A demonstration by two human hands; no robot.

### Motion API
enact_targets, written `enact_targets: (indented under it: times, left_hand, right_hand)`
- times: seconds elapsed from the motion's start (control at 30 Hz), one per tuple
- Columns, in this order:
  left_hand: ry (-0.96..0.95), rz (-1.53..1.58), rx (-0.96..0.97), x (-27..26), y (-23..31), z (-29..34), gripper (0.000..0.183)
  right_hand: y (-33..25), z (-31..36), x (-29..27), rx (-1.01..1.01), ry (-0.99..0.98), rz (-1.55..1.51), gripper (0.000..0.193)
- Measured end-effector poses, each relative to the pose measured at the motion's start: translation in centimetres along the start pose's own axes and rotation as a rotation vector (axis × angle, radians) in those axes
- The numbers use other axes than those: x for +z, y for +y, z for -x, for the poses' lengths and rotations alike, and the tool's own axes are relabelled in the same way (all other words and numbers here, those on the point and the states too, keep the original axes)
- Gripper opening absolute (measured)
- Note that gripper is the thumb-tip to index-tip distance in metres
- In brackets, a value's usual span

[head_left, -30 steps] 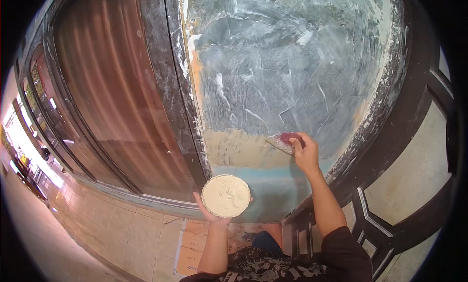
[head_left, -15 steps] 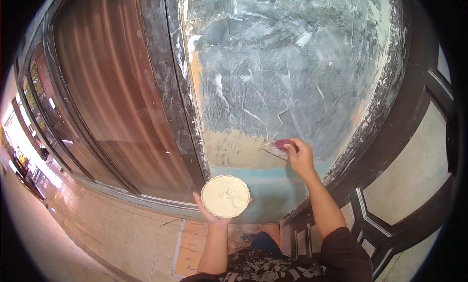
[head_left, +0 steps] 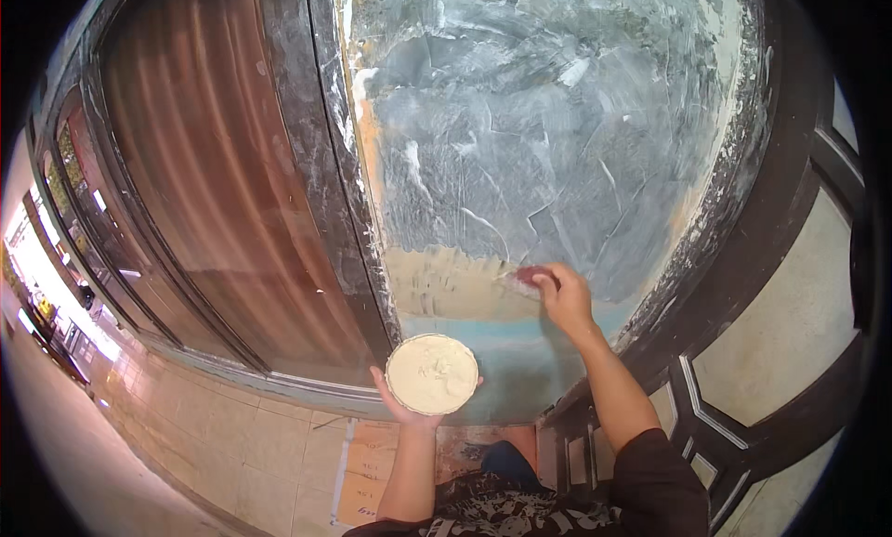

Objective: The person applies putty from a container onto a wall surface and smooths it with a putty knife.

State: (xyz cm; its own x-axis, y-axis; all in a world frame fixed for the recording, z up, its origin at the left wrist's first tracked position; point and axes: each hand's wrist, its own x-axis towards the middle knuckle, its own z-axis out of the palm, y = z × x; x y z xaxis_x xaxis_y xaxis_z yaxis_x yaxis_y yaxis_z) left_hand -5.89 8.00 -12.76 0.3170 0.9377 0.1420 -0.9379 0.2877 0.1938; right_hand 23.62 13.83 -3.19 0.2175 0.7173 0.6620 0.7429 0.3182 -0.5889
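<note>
My right hand (head_left: 565,299) grips a putty knife (head_left: 535,277) by its dark red handle. Its blade, blurred by motion, lies against the wall (head_left: 520,156) at the right end of a band of fresh beige putty (head_left: 441,281). Above that band the wall is grey, streaked with white smears and ridges; a pale blue strip shows below. Lower and to the left, my left hand (head_left: 409,414) holds a round tub of cream putty (head_left: 432,374) from beneath, its fingers wrapped round the sides. The putty surface in the tub is scooped and rough in the middle.
To the left stands a glazed panel (head_left: 204,165) with brown curtain folds behind it, in a dark frame. A dark wooden door with pale panels (head_left: 780,323) borders the right side. Flattened cardboard (head_left: 367,472) lies on the tiled floor (head_left: 251,435) near my legs.
The putty knife has shifted slightly right along the putty band, and the beige layer reaches a little farther right. The tub has barely moved.
</note>
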Motion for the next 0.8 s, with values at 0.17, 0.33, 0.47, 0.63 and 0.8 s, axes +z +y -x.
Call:
enact_targets:
  times: [0.17,0.33,0.47,0.63,0.8]
  left_hand:
    - [0.084,-0.012,0.030,0.3,0.2,0.1,0.097]
    - [0.100,-0.016,0.029,0.1,0.3,0.1,0.097]
    - [0.059,0.007,0.016,0.1,0.4,-0.3,0.098]
    - [0.052,-0.015,0.024,0.0,0.4,-0.4,0.094]
    - [0.114,0.003,0.018,0.7,0.2,-0.7,0.098]
  right_hand:
    - [-2.7,-2.1,-1.5,0.034,0.116,-0.194,0.016]
    - [-1.1,0.2,-1.0,0.043,-0.033,-0.097,0.014]
    - [-0.1,0.1,-0.5,-0.065,0.014,0.061,0.015]
    - [-2.0,-1.6,-2.3,0.079,0.112,-0.245,0.015]
    - [-0.8,0.7,-1.9,0.087,-0.010,-0.076,0.014]
